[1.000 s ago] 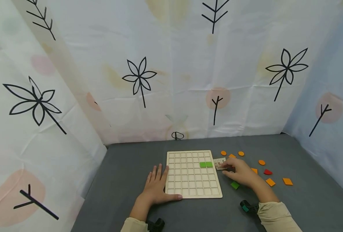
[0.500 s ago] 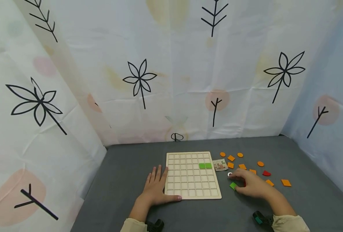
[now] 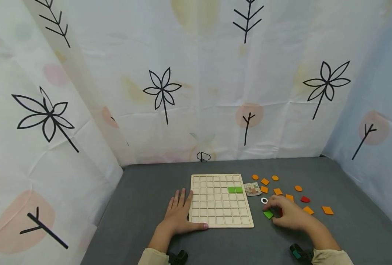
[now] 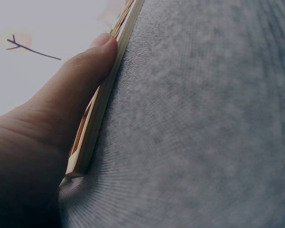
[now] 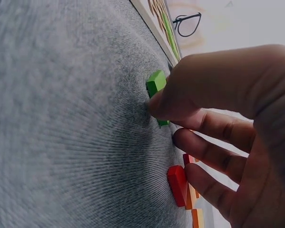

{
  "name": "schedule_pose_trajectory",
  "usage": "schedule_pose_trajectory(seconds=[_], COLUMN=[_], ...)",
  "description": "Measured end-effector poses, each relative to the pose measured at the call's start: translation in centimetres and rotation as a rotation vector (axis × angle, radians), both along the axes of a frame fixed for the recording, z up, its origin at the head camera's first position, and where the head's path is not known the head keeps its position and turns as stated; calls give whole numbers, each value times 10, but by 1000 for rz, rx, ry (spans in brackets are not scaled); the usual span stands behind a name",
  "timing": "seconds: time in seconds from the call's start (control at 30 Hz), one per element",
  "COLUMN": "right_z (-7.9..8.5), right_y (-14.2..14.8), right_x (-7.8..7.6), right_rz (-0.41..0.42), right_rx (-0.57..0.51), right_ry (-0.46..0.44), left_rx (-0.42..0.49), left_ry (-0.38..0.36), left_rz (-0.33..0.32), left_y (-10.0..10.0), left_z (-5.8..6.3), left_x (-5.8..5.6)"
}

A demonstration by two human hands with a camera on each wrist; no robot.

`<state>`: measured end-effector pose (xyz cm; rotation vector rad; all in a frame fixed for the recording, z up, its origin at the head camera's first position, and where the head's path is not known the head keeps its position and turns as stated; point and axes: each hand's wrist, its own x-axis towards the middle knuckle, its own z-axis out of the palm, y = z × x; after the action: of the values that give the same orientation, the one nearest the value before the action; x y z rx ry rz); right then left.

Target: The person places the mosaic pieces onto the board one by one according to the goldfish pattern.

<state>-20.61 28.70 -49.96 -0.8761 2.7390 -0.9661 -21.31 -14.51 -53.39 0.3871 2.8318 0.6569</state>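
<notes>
A pale wooden grid board (image 3: 216,206) lies on the grey cloth, with two green square tiles (image 3: 235,190) side by side in its upper right cells. My left hand (image 3: 177,217) rests along the board's left side, fingers straight and thumb against the front edge. In the left wrist view the thumb (image 4: 102,47) lies on the board's rim. Right of the board, my right hand (image 3: 290,213) pinches a loose green square tile (image 3: 268,214) between thumb and index finger. From the right wrist, that green tile (image 5: 156,83) is partly covered by the thumb, and a red piece (image 5: 176,185) lies near the other fingers.
A small patterned card (image 3: 252,189) touches or nearly touches the board's right edge. A white ring-like piece (image 3: 264,200) lies just beyond my right hand. Several orange squares (image 3: 327,210) and orange discs (image 3: 298,188) are scattered to the right, with a red piece (image 3: 305,199) among them.
My right hand has left the patterned card, come nearer and right, and taken the loose green tile between its fingers. The left hand stays on the board.
</notes>
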Motion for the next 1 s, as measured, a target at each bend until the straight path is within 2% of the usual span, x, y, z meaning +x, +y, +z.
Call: schedule_pose_trajectory(seconds=[0.43, 0.7, 0.8, 1.0], right_z=[1, 0, 1, 2], right_y=[-1, -5, -12, -34], right_x=[0, -4, -8, -26], right_rz=[-24, -20, -31, -79], right_rx=[2, -33, -51, -64], right_ry=[-55, -43, -15, 122], left_rx=[3, -4, -6, -8], left_ry=[2, 1, 2, 1], left_rz=[3, 0, 0, 0], left_y=[1, 1, 1, 1], left_z=[1, 0, 1, 2], left_x=[0, 0, 0, 0])
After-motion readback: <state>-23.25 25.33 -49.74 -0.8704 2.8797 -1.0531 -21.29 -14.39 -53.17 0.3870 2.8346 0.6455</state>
